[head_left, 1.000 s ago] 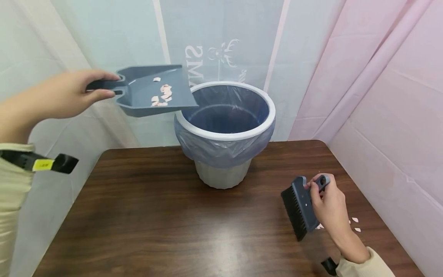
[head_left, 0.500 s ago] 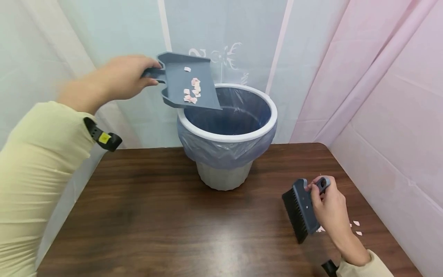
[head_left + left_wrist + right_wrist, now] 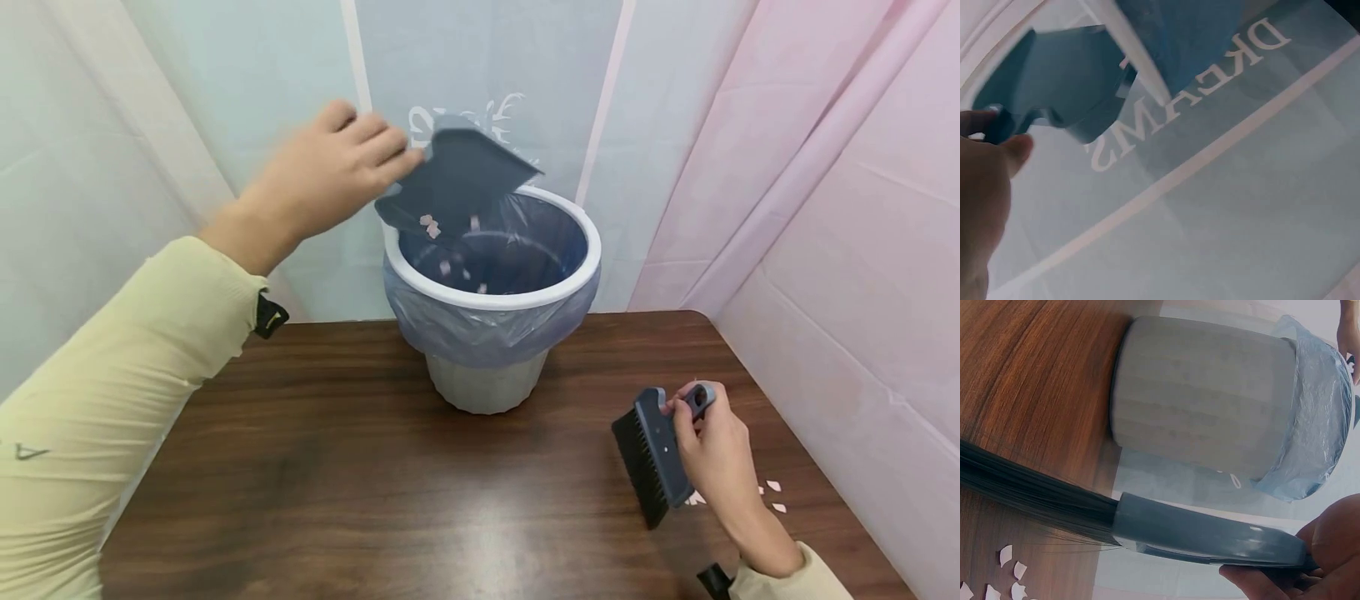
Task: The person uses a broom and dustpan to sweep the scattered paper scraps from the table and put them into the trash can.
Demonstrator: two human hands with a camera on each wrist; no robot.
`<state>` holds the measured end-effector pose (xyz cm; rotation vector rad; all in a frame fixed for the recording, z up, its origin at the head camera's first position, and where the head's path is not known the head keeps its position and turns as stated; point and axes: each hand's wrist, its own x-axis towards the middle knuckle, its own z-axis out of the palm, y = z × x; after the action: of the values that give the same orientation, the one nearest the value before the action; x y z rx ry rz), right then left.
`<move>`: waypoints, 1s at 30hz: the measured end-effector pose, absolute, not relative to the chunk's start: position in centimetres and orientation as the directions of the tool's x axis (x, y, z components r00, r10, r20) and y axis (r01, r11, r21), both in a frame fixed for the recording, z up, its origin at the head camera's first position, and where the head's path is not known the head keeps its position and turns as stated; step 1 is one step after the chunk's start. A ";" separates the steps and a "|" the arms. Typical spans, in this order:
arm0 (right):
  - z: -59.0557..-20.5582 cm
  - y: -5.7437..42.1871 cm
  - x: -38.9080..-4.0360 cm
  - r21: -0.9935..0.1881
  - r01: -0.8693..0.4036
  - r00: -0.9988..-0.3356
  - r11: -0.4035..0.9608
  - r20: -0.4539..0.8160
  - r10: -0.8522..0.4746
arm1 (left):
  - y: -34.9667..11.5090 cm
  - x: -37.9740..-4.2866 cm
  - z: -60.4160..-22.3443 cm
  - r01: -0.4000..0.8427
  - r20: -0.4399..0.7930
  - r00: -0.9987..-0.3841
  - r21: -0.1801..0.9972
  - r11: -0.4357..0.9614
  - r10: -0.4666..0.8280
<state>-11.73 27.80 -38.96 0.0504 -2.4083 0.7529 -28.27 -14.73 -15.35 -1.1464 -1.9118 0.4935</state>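
My left hand grips the handle of a blue-grey dustpan, tipped steeply over the bin. In the left wrist view the thumb and a finger hold the dustpan by its handle end. Pale pinkish shell-like bits slide off its edge, and several blurred ones fall into the bin. The bin has a white rim and a translucent bluish liner bag. At right, my right hand holds a small hand brush by its handle, black bristles down at the table.
Several more pale bits lie on the dark wood table, beside and partly behind the right hand and brush. Fabric curtains hang close around the table's back and sides.
My left hand has moved right and carried the dustpan over the bin, then tilted it so the bits drop in. The right hand and brush have stayed in place.
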 end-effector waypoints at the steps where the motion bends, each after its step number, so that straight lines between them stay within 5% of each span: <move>1: -39.0 27.8 -11.7 -0.505 -0.205 -0.815 0.838 0.562 0.139 | -14.5 -28.3 -15.5 0.512 0.445 -0.200 -0.712 0.480 0.873; 5: -38.9 27.9 -11.6 -0.503 -0.200 -0.817 0.841 0.559 0.140 | -13.8 -28.4 -15.8 0.486 0.440 -0.129 -0.753 0.444 0.889; 13: -38.8 28.1 -11.3 -0.505 -0.195 -0.814 0.841 0.561 0.148 | -13.4 -28.7 -16.0 0.485 0.489 -0.081 -0.742 0.464 0.868; 25: -39.1 27.9 -12.0 -0.491 -0.231 -0.800 0.840 0.587 0.123 | -15.6 -28.6 -16.8 0.494 0.546 -0.127 -0.689 0.530 0.828; 30: -39.1 27.9 -12.1 -0.488 -0.233 -0.799 0.841 0.589 0.120 | -16.1 -28.4 -16.6 0.581 0.608 -0.190 -0.564 0.587 0.771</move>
<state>-12.06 27.86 -39.08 0.0820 -2.3867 0.7386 -28.35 -16.06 -16.56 -1.0895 -1.8829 0.2558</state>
